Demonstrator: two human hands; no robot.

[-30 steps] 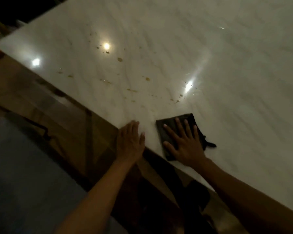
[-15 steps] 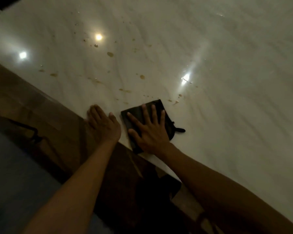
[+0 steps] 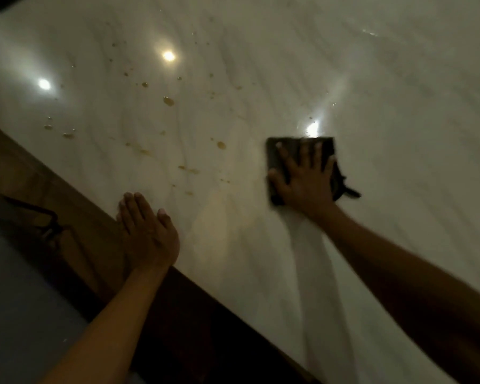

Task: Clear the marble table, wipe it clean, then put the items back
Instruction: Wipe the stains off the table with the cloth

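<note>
The fingers [image 3: 302, 156] of the right hand [image 3: 306, 178] lie straight and spread, pressing flat on a dark cloth [image 3: 277, 159]; nothing is gripped, the palm simply bears down. The cloth sits folded into a rough square out on the table [image 3: 399, 134], right of centre, with a small loop or tag sticking out at its right edge. It looks soft, thin and light, so it should slide easily on the polished marble under a flat palm, but it could bunch or slip out if the pressure eases. To lift it, pinching a folded edge or that tag seems simplest.

The left hand [image 3: 147, 231] rests flat on the near edge of the table, fingers straight and together, holding nothing, most likely as a brace.

Brownish drops and smears [image 3: 168, 101] dot the marble left of the cloth and further away, so the wiping seems only partly done. The marble itself looks hard, glossy and slick.
</note>
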